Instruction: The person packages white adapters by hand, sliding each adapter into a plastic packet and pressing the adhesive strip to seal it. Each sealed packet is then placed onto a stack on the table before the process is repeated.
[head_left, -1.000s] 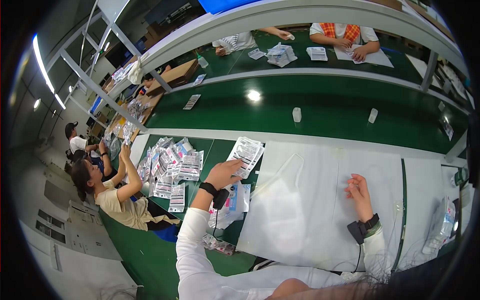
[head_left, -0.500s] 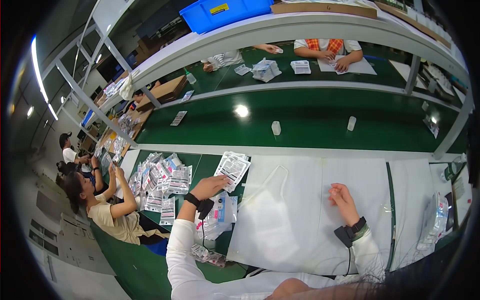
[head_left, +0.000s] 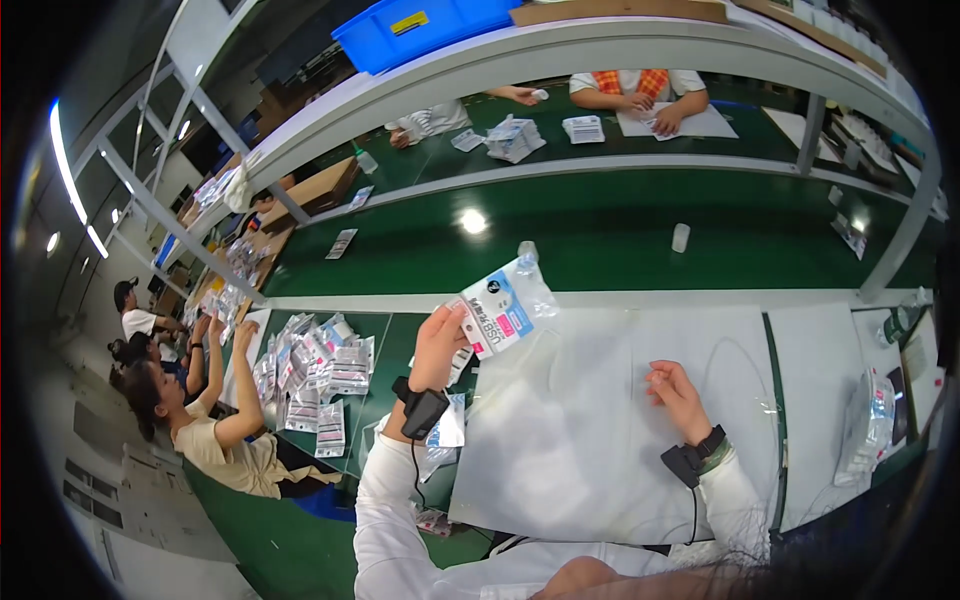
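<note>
Over the far left edge of the white sheet [head_left: 570, 450], I have a flat packet [head_left: 503, 313] raised in the left hand [head_left: 437, 350], printed face showing, its near left corner pinched between thumb and fingers. The step in hand, as I judge it, is handling this single packet. The right hand [head_left: 680, 398] hovers over the sheet, fingers loosely curled, well apart from the packet, holding nothing that I can see (the palm is partly hidden from me). A pile of packets [head_left: 315, 360] lies on the green bench [head_left: 377, 400] to the left. Any next move, I reckon, calls for a firm pinch, because the packet's clear far end looks unsupported.
</note>
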